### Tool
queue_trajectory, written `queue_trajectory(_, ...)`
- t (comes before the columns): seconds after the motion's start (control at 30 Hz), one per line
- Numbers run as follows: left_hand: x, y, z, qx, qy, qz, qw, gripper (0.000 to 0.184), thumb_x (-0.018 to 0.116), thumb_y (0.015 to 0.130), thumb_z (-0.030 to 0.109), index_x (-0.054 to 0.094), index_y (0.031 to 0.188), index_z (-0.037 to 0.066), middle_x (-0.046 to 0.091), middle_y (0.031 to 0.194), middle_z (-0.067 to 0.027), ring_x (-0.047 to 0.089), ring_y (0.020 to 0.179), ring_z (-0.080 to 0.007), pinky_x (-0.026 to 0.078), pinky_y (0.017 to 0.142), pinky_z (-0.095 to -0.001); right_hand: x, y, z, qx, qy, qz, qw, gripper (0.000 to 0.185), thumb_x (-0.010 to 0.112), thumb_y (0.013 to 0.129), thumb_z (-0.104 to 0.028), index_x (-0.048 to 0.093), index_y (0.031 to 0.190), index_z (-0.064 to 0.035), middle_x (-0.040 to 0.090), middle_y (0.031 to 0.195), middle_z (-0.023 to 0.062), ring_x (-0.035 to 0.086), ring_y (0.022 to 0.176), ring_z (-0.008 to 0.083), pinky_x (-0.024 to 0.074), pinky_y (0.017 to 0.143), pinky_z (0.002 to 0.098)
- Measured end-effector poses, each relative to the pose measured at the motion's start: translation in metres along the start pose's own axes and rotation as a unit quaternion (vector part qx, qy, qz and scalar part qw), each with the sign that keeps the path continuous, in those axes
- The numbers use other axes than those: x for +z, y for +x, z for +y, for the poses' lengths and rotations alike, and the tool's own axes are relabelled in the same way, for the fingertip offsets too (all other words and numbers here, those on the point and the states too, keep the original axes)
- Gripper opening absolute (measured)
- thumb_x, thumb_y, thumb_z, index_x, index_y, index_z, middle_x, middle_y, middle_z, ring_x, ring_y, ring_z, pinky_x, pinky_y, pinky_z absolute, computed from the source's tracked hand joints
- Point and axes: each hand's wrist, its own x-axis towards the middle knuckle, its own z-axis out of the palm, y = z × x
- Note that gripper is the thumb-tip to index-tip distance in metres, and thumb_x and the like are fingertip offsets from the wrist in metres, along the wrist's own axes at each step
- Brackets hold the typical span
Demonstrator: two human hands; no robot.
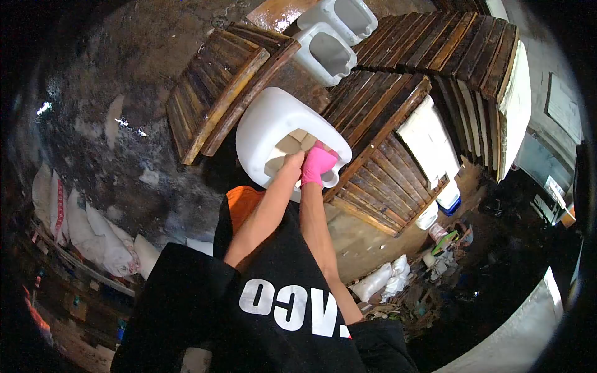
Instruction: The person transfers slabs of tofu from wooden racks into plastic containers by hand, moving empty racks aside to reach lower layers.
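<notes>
A white plastic container [258, 127] with a wide opening stands in front of me, with pale tan blocks [287, 147] visible inside. My left hand [295, 163] is bare and reaches into the opening; its fingers are hidden at the blocks. Close beside it on the right, my right hand [319, 163] wears a pink glove. That hand is bent inward at the container's inner right side, its fingertips out of sight. What either hand holds, if anything, cannot be made out.
Wooden slatted trays [373, 105] are stacked to the right, others [217, 93] at upper left. Two white containers [323, 53] stand beyond. White sacks [81, 227] lie at lower left, plastic bags [382, 278] at lower right. The dark floor [149, 56] looks wet.
</notes>
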Motion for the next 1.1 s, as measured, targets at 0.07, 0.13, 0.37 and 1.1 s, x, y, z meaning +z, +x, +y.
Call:
queue_trajectory(0.07, 0.002, -0.002, -0.003, 0.013, -0.001, -0.018, 1.0, 0.033, 0.061, 0.079, 0.007, 0.056, 0.11, -0.004, 0.063, 0.103, -0.011, 0.061, 0.093, -0.0197, 0.049, 0.08, -0.0325, -0.016, -0.009, 0.002, -0.001, 0.011, -0.023, 1.0, 0.038, 0.053, 0.088, -0.017, 0.054, 0.12, 0.004, 0.061, 0.114, 0.0157, 0.059, 0.101, 0.024, 0.0439, 0.091, 0.0342)
queue_trajectory(0.13, 0.005, -0.006, -0.004, 0.03, 0.009, -0.031, 0.999, 0.032, 0.063, 0.079, 0.01, 0.057, 0.107, -0.004, 0.064, 0.1, -0.0112, 0.062, 0.09, -0.02, 0.049, 0.078, -0.033, -0.036, -0.021, 0.001, -0.005, 0.022, -0.047, 0.999, 0.038, 0.051, 0.09, -0.017, 0.053, 0.121, 0.004, 0.06, 0.115, 0.0159, 0.058, 0.103, 0.0241, 0.0433, 0.092, 0.0342)
queue_trajectory(0.37, 0.018, -0.035, 0.011, 0.103, 0.074, -0.027, 0.992, 0.035, 0.068, 0.079, 0.021, 0.06, 0.1, -0.006, 0.066, 0.091, -0.0119, 0.064, 0.081, -0.0209, 0.051, 0.069, -0.0344, -0.118, -0.08, -0.019, -0.012, 0.06, -0.172, 0.983, 0.039, 0.046, 0.093, -0.017, 0.051, 0.126, 0.0042, 0.058, 0.121, 0.0165, 0.057, 0.109, 0.0244, 0.0412, 0.097, 0.0343)
queue_trajectory(1.1, 0.035, 0.033, -0.012, 0.28, 0.458, 0.21, 0.817, 0.032, 0.048, 0.081, 0.018, 0.062, 0.098, -0.004, 0.064, 0.093, -0.0274, 0.059, 0.09, -0.043, 0.044, 0.083, -0.0454, -0.358, 0.362, 0.249, -0.155, 0.138, 0.12, 0.971, 0.046, 0.04, 0.097, -0.016, 0.038, 0.139, 0.0023, 0.046, 0.139, 0.0173, 0.043, 0.129, 0.0231, 0.0316, 0.107, 0.0333)
